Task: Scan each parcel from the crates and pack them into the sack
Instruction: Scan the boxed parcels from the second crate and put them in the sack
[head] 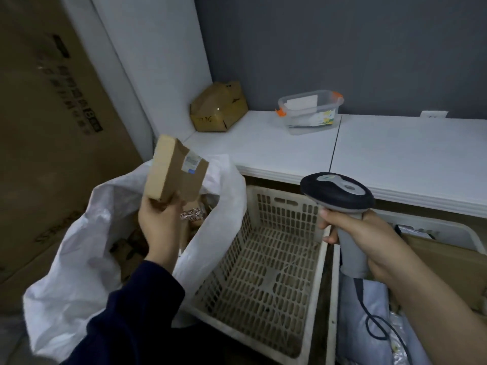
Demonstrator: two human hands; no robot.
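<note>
Fingers [172, 208] of the left hand [158, 225] are curling round the bottom end of a small cardboard parcel [174, 172], holding it tilted, label [191, 162] showing, above the open mouth of the white sack [73, 246]. The sack is slumping at near left in front of a big printed carton [52, 114], with other packed items [189, 216] showing inside. Just right, a cream perforated crate [284, 192] is touching the sack's edge. Further right, the right hand [369, 241] is gripping the grey handle of a barcode scanner [338, 193], fingers wrapped tight, the scanner apart from the parcel, its cable [376, 327] trailing down at near right. A second crate [458, 230] is sitting under that hand, holding grey poly bags [355, 306] and a flat brown carton [448, 267]. Far side, a white counter [395, 159] is carrying a crumpled brown box [218, 108] at its left end and a clear tub [311, 111] with orange clips further right.
</note>
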